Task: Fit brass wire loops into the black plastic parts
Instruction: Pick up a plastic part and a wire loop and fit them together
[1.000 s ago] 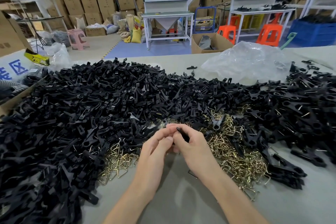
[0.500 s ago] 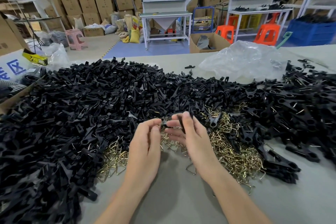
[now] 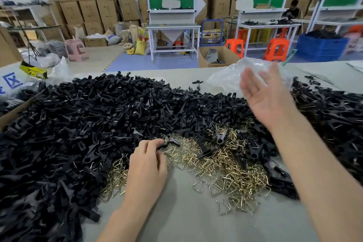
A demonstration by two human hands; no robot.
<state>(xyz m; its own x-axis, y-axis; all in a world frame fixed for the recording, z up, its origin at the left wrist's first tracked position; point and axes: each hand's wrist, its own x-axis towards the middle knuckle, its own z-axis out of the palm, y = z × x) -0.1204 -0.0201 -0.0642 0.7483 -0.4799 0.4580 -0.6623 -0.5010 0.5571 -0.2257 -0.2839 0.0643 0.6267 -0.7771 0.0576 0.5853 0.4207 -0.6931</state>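
Clamped between the curled fingertips of the left hand [image 3: 147,165] is a small black plastic part [image 3: 164,144]; that grip is closed on the piece right where the black heap meets the brass wire. The hand lies palm down with its back to the camera and knuckles bent. Its forearm runs up from the near edge of the grey counter [image 3: 186,222], leaning slightly right.

The right hand [image 3: 265,100] is lifted well above the counter with its palm turned up and toward the camera. Its grip is apart, the fingers spread and straight, holding nothing. Blur softens the fingertips. Its forearm rises steeply from the near right corner and crosses over the right side of the piles.

Loose brass wire loops [image 3: 216,167] lie in a tangled patch near the middle of the counter, just right of the left hand and spreading toward the near edge. The large heap of black plastic parts [image 3: 78,124] covers the counter from the left edge across to the right edge, wrapping round the far side of the loops. A crumpled clear plastic bag [image 3: 225,80] sits by the far edge, behind the raised right hand.
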